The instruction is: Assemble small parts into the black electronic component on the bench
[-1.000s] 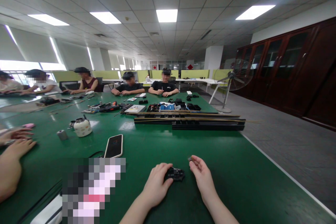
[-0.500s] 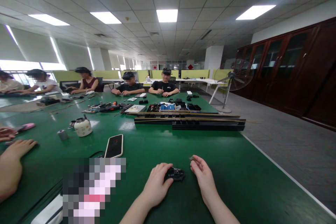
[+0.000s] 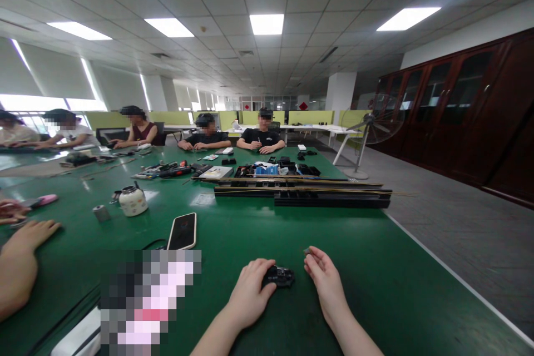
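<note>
My left hand (image 3: 253,291) is closed on the near end of a small black device part (image 3: 282,276) that rests on the green table (image 3: 233,233). Its upper side shows uneven, partly shiny detail, too small to name, and my palm and fingers hide its left end. To the right, apart from it, my right hand (image 3: 324,278) pinches a small thin greyish piece (image 3: 307,252) between thumb and fingertips. That piece points up and to the left, a little above the tabletop. Its exact kind cannot be made out.
A phone (image 3: 183,231) lies left of my hands, near a white patterned jar (image 3: 133,201) and a grey cylinder (image 3: 100,213). Black rails (image 3: 332,199) with thin rods lie ahead. A neighbour's arm (image 3: 20,267) rests at the left; several people sit across the table.
My hands hold the same things in nearly the same places. The small piece in my right fingertips has turned slightly. The whole view has shifted a touch.
</note>
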`<state>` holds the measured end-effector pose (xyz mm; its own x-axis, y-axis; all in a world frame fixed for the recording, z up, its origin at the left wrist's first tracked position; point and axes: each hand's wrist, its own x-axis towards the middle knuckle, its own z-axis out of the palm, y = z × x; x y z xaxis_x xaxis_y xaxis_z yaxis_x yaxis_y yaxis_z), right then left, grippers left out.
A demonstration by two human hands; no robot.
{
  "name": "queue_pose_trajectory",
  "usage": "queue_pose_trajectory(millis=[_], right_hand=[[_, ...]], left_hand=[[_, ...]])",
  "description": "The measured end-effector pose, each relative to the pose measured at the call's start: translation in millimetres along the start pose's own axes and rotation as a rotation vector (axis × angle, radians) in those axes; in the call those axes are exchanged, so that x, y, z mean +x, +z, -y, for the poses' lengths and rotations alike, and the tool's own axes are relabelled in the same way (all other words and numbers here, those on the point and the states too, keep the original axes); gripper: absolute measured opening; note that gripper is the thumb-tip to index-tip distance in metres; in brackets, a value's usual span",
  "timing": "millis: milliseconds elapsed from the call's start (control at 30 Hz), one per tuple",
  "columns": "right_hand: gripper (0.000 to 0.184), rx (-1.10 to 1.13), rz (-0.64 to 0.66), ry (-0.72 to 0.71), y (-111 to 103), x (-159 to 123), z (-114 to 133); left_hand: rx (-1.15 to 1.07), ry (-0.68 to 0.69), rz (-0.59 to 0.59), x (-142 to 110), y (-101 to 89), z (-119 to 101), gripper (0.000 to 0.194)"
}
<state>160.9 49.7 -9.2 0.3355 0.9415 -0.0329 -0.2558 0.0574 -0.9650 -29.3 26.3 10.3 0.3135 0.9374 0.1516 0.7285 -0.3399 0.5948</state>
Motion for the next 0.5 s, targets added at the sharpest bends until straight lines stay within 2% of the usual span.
queue_pose_trajectory(millis=[200, 500], right_hand=[[0.046, 0.079, -0.028, 0.043, 1.9, -1.4, 3.1], [0.044, 0.078, -0.022, 0.049, 2.3, -2.9, 5.7]], left_hand=[[0.000, -0.006, -0.001, 0.7, 0.0, -0.7, 0.044], [0.004, 0.001, -0.006, 0.9, -0.4, -0.8, 0.044]])
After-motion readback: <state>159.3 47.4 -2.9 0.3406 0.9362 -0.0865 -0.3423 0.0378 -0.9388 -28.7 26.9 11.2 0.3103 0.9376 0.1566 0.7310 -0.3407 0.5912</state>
